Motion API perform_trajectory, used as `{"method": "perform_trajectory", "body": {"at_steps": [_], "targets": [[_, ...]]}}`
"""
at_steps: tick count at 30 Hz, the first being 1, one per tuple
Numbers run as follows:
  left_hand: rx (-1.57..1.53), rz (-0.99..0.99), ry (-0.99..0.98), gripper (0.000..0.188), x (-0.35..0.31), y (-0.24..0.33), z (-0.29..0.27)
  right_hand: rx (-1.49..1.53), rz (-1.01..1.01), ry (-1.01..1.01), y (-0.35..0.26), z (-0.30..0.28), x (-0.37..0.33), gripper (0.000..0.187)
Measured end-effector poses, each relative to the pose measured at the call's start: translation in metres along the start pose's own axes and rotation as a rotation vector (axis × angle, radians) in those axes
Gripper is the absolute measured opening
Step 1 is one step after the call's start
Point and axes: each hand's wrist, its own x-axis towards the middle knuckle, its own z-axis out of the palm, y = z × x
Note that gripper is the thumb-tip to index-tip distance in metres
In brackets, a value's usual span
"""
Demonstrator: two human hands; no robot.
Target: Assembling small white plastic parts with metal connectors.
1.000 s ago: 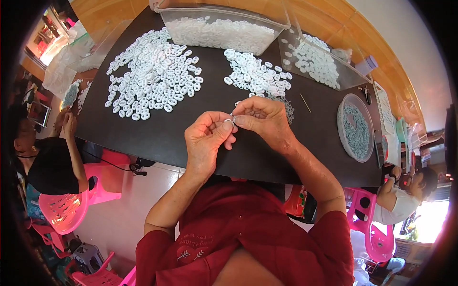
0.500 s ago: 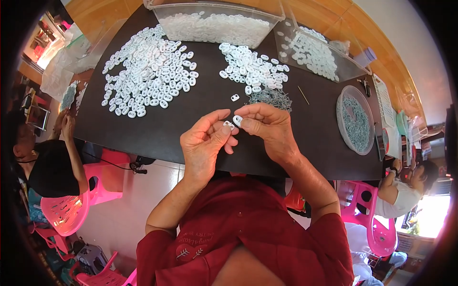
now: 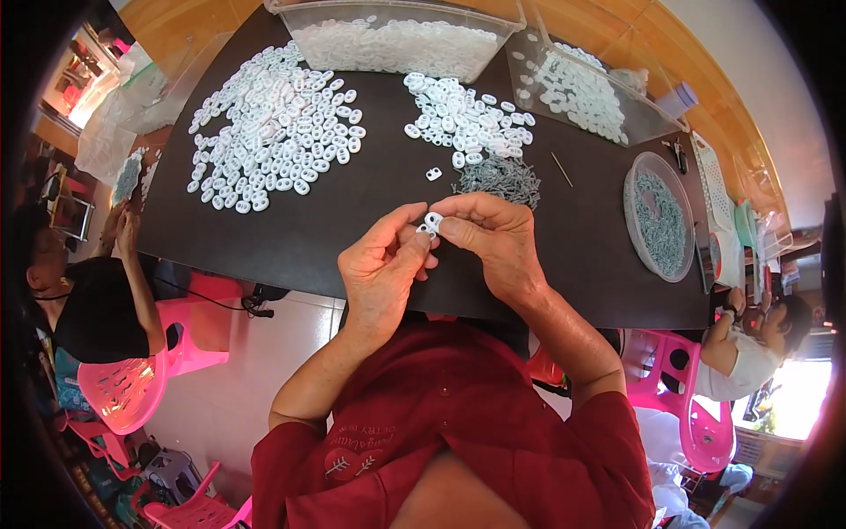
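Observation:
Above the table's near edge, my two hands meet fingertip to fingertip. My left hand (image 3: 381, 269) pinches a small white plastic piece with holes (image 3: 425, 230), partly covered by the thumb. Between thumb and fingers of my right hand (image 3: 504, 247) is a white oval two-hole plastic piece (image 3: 433, 219), touching or overlapping the left one. Just beyond them lies a single small white piece (image 3: 433, 174). A heap of thin grey metal bits, perhaps springs, (image 3: 502, 181) sits behind my right hand, with a pile of white pieces (image 3: 467, 119) against it.
A large pile of white oval pieces (image 3: 273, 132) spreads at far left. Clear bins (image 3: 397, 13) of white pieces stand at the back. A round tub (image 3: 636, 225) of grey bits and a thin stick (image 3: 561, 169) are at right. Other people sit on both sides.
My right hand has moved slightly left, bringing its white oval piece against the one in my left hand; before, a small gap lay between them. The view has shifted a little.

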Motion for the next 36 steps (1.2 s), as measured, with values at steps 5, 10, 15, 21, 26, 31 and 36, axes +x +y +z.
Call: {"method": "perform_trajectory", "body": {"at_steps": [5, 10, 15, 21, 26, 31, 36], "targets": [[0.001, -0.011, 0.0, 0.029, 0.001, -0.001, -0.001, -0.047, -0.002, 0.003, 0.002, 0.0, 0.0, 0.016], [0.002, -0.038, 0.003, 0.029, 0.0, -0.003, -0.002, -0.173, -0.057, 0.073, 0.007, -0.005, 0.002, 0.016], [-0.026, -0.054, 0.023, 0.023, 0.004, -0.007, -0.008, -0.683, -0.264, 0.118, 0.018, -0.008, 0.009, 0.011], [-0.012, -0.058, 0.056, 0.015, 0.006, -0.01, -0.015, -1.13, -0.512, 0.069, 0.024, -0.012, 0.011, 0.012], [-0.029, -0.066, 0.067, 0.015, 0.008, -0.011, -0.016, -1.199, -0.601, 0.211, 0.006, -0.035, 0.018, 0.011], [-0.003, -0.088, 0.073, 0.015, 0.009, -0.011, -0.015, -1.22, -0.562, 0.217, 0.001, -0.047, 0.027, 0.012], [0.013, -0.082, 0.058, 0.015, 0.008, -0.013, -0.017, -1.379, -0.646, 0.06, 0.006, -0.04, 0.03, 0.012]]}}
